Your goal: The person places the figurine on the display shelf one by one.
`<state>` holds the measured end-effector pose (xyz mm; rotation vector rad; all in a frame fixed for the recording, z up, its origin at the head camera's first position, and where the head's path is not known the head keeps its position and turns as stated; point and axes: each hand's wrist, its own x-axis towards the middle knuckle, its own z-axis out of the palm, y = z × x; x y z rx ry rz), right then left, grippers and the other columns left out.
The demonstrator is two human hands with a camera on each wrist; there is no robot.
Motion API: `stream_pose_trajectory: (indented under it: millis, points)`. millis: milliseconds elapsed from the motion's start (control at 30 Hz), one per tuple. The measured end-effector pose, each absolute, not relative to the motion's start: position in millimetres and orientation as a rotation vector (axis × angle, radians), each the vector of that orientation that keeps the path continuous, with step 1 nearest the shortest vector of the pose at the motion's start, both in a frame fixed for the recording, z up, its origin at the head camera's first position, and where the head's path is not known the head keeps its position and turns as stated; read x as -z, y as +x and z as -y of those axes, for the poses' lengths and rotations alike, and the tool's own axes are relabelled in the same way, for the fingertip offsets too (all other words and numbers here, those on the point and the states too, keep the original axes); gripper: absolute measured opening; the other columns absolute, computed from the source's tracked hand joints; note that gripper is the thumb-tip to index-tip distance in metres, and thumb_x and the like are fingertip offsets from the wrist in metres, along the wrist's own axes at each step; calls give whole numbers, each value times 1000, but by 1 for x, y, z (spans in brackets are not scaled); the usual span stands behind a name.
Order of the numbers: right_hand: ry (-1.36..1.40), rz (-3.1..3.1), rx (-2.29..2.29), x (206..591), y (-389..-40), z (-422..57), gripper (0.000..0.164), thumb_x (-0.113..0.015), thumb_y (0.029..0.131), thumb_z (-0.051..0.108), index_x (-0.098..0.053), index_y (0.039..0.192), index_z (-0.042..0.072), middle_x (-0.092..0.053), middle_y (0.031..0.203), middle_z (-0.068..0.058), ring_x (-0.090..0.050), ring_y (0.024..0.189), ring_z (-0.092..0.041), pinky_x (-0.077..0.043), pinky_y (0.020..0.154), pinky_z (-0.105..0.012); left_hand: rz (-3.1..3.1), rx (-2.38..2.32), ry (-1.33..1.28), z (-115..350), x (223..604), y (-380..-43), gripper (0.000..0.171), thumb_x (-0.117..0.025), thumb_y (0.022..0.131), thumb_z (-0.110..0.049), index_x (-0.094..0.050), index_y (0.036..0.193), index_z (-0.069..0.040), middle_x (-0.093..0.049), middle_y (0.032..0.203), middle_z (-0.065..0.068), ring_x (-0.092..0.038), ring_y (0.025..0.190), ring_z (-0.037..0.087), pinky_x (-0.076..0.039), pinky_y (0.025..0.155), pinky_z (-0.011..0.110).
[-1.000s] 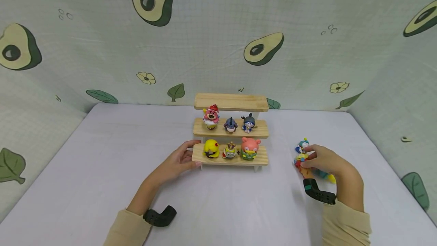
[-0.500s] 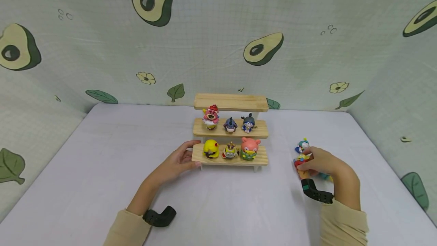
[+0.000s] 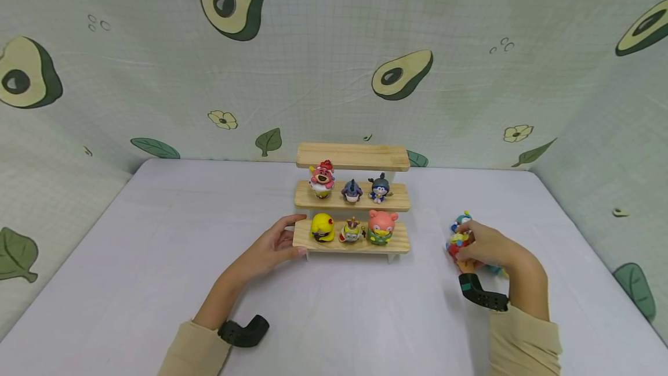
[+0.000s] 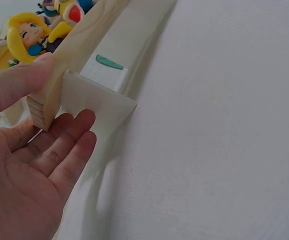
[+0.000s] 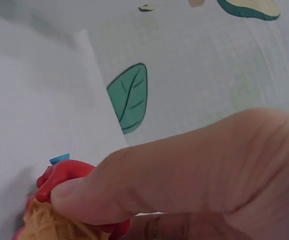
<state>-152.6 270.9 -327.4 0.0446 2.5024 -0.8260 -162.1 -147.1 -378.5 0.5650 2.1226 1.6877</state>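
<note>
In the head view, my left hand (image 3: 272, 246) grips the left end of a three-tier wooden display shelf (image 3: 354, 156) at its lowest board. The left wrist view shows the thumb on top of that board (image 4: 87, 37) and fingers curled below, near its white support (image 4: 94, 97). On the right, my right hand (image 3: 497, 249) pinches a small red figurine (image 3: 452, 249) with a waffle-cone base (image 5: 49, 225). The thumb covers part of it, and its far side is hidden. A blue figurine (image 3: 461, 220) lies just beyond the fingers. Another blue-and-yellow toy (image 3: 496, 270) is mostly hidden under this hand.
The lowest board bears a yellow-hooded figurine (image 3: 322, 228), a crowned one (image 3: 352, 231) and a pink one (image 3: 381, 227). Above them sit a pink bear (image 3: 322, 180), a grey-blue donkey (image 3: 352, 191) and a dark-haired figurine (image 3: 380, 189). An avocado-print cloth (image 3: 313, 74) hangs behind the white table (image 3: 156, 237).
My right hand has shifted slightly left and toward me, its thumb and fingers settling on the red figurine, which has moved a little. The left hand and shelf have stayed put.
</note>
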Motion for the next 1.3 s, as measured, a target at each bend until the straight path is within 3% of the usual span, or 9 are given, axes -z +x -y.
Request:
stream_pose_trajectory:
  millis: [233, 467, 600, 767, 933, 1033, 1167, 1300]
  points:
    - [20, -2555, 868, 323, -151, -269, 60, -61, 79, 11, -34, 129, -9, -46, 110, -27, -51, 89, -27, -49, 64, -31, -2122, -1689, 563, 147, 378, -162, 67, -65, 87, -17, -28, 142, -7, -43, 130, 21, -54, 112, 26, -45, 91, 18]
    - [-26, -2651, 908, 317, -150, -265, 59, -58, 85, 14, -32, 134, -4, -44, 118, -29, -52, 94, -31, -51, 70, -34, -2128, -1689, 560, 147, 379, -162, 67, -66, 87, -17, -29, 142, -8, -44, 130, 20, -55, 111, 23, -45, 91, 17]
    - [-20, -2718, 963, 313, -152, -259, 60, -57, 87, 14, -29, 138, -1, -43, 122, -26, -53, 98, -33, -52, 75, -39, -2133, -1686, 560, 148, 380, -162, 66, -65, 87, -17, -29, 142, -8, -45, 129, 20, -55, 111, 24, -45, 91, 17]
    - [-31, -2779, 1075, 310, -154, -253, 62, -57, 90, 12, -25, 143, 7, -38, 133, -24, -44, 114, -39, -45, 84, -51, -2131, -1689, 579, 148, 378, -162, 66, -65, 88, -17, -29, 142, -6, -45, 128, 21, -55, 111, 25, -45, 92, 19]
    - [-122, -2840, 1253, 306, -154, -247, 62, -57, 92, 13, -24, 145, 10, -38, 134, -21, -43, 116, -36, -47, 79, -35, -2161, -1678, 620, 149, 379, -161, 67, -65, 88, -21, -28, 142, -6, -47, 126, 21, -57, 106, 20, -47, 90, 19]
    - [-155, -2854, 1392, 312, -160, -246, 64, -59, 91, 12, -26, 146, 15, -39, 134, -19, -45, 116, -34, -47, 78, -31, -2177, -1668, 629, 149, 380, -161, 67, -65, 88, -21, -28, 142, -6, -48, 124, 20, -58, 105, 17, -47, 89, 19]
    - [-225, -2865, 1620, 340, -180, -255, 66, -62, 89, 11, -30, 144, 26, -40, 137, -9, -50, 112, -21, -51, 77, -22, -2163, -1662, 573, 148, 378, -161, 67, -66, 87, -22, -29, 142, -11, -49, 126, 17, -57, 108, 20, -46, 90, 19]
    - [-282, -2845, 1768, 326, -174, -237, 67, -59, 89, 1, -30, 145, 22, -38, 136, -8, -51, 105, -9, -49, 76, -10, -2149, -1665, 547, 148, 377, -161, 67, -66, 87, -19, -29, 142, -12, -48, 127, 18, -56, 110, 25, -46, 91, 19]
